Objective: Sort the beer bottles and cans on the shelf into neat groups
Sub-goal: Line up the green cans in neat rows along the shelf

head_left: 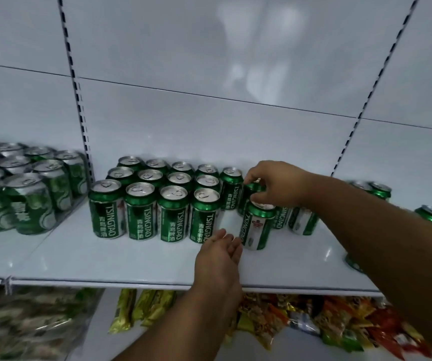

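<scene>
The right hand (277,185) pinched a green can (255,188) by its rim, apparently to extend the neat block of cans (155,201) on the shelf (131,259), while the left hand (218,252) lay open nearby.

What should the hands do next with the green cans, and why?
Probably the right hand, gripping a can's top, should set it behind the lone front can, filling the fifth column beside the neat block. The left hand is open.
</scene>
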Tool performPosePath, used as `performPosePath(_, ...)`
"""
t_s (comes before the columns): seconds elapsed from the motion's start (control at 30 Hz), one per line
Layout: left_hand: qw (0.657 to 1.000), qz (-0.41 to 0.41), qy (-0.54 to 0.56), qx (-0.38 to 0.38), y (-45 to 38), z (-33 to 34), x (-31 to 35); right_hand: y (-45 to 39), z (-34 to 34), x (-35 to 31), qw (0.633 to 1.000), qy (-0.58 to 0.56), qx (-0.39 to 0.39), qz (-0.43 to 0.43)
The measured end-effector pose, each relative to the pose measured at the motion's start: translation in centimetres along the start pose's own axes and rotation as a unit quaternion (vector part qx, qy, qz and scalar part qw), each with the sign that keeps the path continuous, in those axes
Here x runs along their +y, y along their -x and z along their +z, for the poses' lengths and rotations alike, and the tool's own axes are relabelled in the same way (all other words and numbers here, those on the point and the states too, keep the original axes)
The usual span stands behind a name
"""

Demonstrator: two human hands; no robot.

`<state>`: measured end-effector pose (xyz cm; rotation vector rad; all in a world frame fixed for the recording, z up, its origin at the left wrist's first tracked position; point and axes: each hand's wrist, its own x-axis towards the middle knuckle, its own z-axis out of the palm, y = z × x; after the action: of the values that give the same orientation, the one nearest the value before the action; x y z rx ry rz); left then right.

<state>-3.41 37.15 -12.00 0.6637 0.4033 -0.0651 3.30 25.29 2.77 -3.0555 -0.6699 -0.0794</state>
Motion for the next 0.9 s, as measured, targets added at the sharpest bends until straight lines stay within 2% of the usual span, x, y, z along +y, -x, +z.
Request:
performPosePath(0.1,0.999,0.012,-0.035,0.0,-0.5,0.5,-1.5,0.7,0.8,1.9,0.998,0.011,-0.06,0.033)
performPosePath(0.17,0.998,0.014,-0.053,0.007,-1.0,1.2,-2.0,0.4,1.9,2.7,0.997,0.007,-0.074,0.039)
performPosePath(0.33,0.995,0.028,-0.069,0.064,-2.4,2.4,-3.2,-0.9,1.6,4.4,0.997,-0.013,-0.078,-0.024)
performPosePath(0.4,0.994,0.04,-0.059,0.085,-2.9,3.1,-3.4,-1.2,-0.1,5.7,0.994,-0.042,-0.089,-0.05)
performPosePath(0.53,0.998,-0.041,0.024,0.035,-2.9,4.9,-3.0,-2.2,-2.3,7.2,0.98,-0.144,-0.113,-0.082)
performPosePath(0.63,0.997,-0.034,0.06,0.026,-3.2,5.3,-3.6,-3.6,-2.2,7.4,0.97,-0.171,-0.133,-0.108)
performPosePath(0.9,0.991,-0.007,0.111,0.071,-4.7,6.4,-3.9,-6.9,0.5,6.4,0.978,-0.136,-0.066,-0.142)
